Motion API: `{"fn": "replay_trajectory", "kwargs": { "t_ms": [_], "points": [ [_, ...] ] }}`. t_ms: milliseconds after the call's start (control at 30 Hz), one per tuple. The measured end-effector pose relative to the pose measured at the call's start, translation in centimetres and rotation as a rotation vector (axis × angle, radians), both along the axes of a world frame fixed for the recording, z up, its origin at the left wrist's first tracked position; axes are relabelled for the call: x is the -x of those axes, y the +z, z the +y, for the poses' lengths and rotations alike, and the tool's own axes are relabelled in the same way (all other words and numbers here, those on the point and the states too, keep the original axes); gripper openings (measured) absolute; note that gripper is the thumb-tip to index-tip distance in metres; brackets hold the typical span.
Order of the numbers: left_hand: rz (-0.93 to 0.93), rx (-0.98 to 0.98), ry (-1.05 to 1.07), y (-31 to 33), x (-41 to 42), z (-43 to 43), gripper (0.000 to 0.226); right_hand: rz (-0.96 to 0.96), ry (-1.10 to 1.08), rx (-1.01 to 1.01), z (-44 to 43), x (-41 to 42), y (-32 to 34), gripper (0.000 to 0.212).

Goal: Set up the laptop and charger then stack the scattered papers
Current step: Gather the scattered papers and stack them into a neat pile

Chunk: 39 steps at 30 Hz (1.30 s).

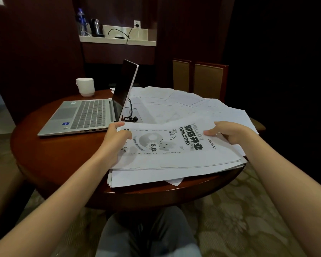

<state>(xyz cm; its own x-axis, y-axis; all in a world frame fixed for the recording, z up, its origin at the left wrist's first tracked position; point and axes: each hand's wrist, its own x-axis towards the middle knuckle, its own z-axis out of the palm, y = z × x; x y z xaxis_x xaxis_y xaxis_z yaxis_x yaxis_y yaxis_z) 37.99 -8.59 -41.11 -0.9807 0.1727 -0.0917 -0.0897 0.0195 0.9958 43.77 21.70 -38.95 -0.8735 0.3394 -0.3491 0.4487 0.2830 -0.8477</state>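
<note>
A white mug stands at the far left of the round worktop. Its inside is hidden, so what it holds cannot be told. On a pale shelf set into the far wall stand a clear bottle and a shiny dark kettle, with a black cord running up to a wall socket.

The stack lies at the near right of the worktop, its near edge jutting past the rim. Its long axis runs left to right and its edges are ragged and not squared. The top sheet is a grey-and-black flyer reading "OPENING" and "6.8", and the head of its print points right. The left hand grips the sheet's left edge, thumb on top and fingers curled against the paper. The right hand holds the right edge, one fingertip pressed on top and the rest tucked under.

More thin white papers lie fanned and overlapping across the far right half. The silver laptop sits open on the left. Its hinge runs near to far and its dark screen stands upright, facing left. A black charger cable lies looped on the papers just right of the screen.

The worktop is glossy red-brown wood. Beyond it at the far right stand two chairs with tan padded backs in wooden frames.
</note>
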Motion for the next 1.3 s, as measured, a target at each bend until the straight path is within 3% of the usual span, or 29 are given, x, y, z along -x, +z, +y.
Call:
{"fn": "replay_trajectory", "kwargs": {
  "t_ms": [133, 200, 267, 333, 433, 633, 733, 833, 1033, 1300],
  "points": [
    [0.021, 0.023, 0.056, 0.0, 0.4, -0.2, 0.058, 0.242, -0.021, 0.119, 0.7, -1.0, -0.3, 0.030],
    [0.014, 0.039, 0.088, 0.1, 0.5, -0.5, 0.070, 0.338, -0.070, 0.168, 1.2, -1.6, -0.3, 0.029],
    [-0.021, 0.013, 0.025, 0.4, 0.6, -0.8, 0.078, 0.423, -0.114, 0.223, 1.6, -2.1, -0.2, 0.027],
    [-0.044, -0.045, -0.120, 0.9, 0.4, -0.6, 0.065, 0.509, -0.147, 0.253, 1.8, -2.4, 0.1, 0.028],
    [0.182, -0.024, -0.198, 2.5, -0.1, 0.6, 0.032, 0.623, -0.202, 0.186, 1.4, -2.3, 0.8, 0.031],
    [0.546, -0.102, -0.060, 5.8, 0.1, 2.2, 0.036, 0.869, -0.312, 0.138, 0.5, -1.8, 2.9, 0.034],
    [0.630, -0.156, -0.038, 7.0, 0.7, 2.4, 0.035, 0.978, -0.230, 0.151, 0.4, -2.0, 4.2, 0.034],
    [0.648, -0.146, -0.043, 7.0, 1.3, 2.1, 0.033, 0.916, -0.184, 0.091, 0.3, -2.2, 4.5, 0.041],
    [0.599, -0.190, 0.028, 6.4, 1.8, 1.7, 0.058, 0.821, -0.258, 0.076, -0.4, -0.9, 2.7, 0.057],
    [0.585, -0.207, 0.048, 6.0, 1.9, 1.8, 0.056, 0.844, -0.242, 0.150, -0.7, -0.6, 2.3, 0.049]
  ]
}}
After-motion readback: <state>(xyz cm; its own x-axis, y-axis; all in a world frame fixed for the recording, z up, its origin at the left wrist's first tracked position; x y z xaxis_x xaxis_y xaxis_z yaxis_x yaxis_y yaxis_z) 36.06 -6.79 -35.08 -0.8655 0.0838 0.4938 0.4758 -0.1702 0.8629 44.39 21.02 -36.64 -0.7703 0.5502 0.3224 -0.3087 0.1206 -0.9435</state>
